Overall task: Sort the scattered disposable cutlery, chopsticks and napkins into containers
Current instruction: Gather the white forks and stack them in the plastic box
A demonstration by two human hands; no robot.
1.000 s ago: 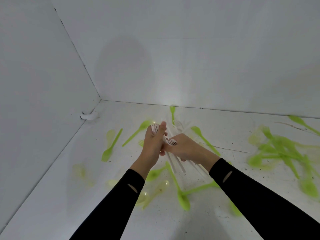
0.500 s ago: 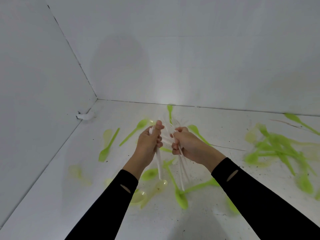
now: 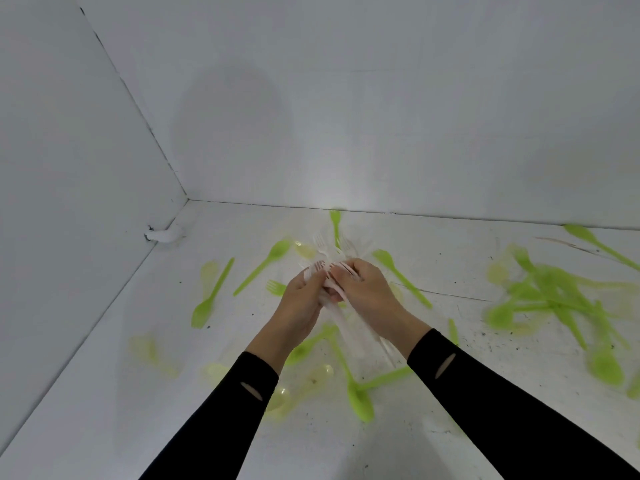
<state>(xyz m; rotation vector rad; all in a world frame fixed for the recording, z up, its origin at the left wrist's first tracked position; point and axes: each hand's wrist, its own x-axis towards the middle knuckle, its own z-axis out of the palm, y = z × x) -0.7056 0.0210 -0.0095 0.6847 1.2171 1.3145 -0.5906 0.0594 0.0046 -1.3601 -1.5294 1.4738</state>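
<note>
Holding a bundle of white forks [image 3: 322, 252] in both hands, above the middle of the white floor [image 3: 104, 393]. Left hand [image 3: 298, 303] curled round the bundle from the left, fingers closed on it. Right hand [image 3: 369, 294] wrapped over it from the right, fingertips [image 3: 343, 271] folded down onto the handles; the two hands touch. Tines fan out past the knuckles, pointing away from the person; handles stick out below, running back between the wrists. Count of forks: cannot tell, they overlap and blur. Both arms in black sleeves [image 3: 221, 420].

Loose cutlery lies on the floor all round. Left of the hands: a long green fork [image 3: 212, 294], head toward the person, with a pale spoon [image 3: 209, 271] just beside it. Nearer the hands, a green spoon [image 3: 265, 266] lying at a slant, and a small green fork [image 3: 276, 287] just by the left knuckles. Behind the bundle, a green piece [image 3: 335, 223] close to the back wall [image 3: 381, 116]. Right of the hands, a second green spoon [image 3: 401, 275]. Under the forearms: a big green spoon [image 3: 358, 396], bowl toward the person, and clear yellowish spoons [image 3: 311, 379], one partly hidden by the left sleeve. Far right, a tangled heap of green cutlery [image 3: 554, 296], blurred. A white lump [image 3: 166, 234] sits at the seam of floor and left wall [image 3: 52, 168]
</note>
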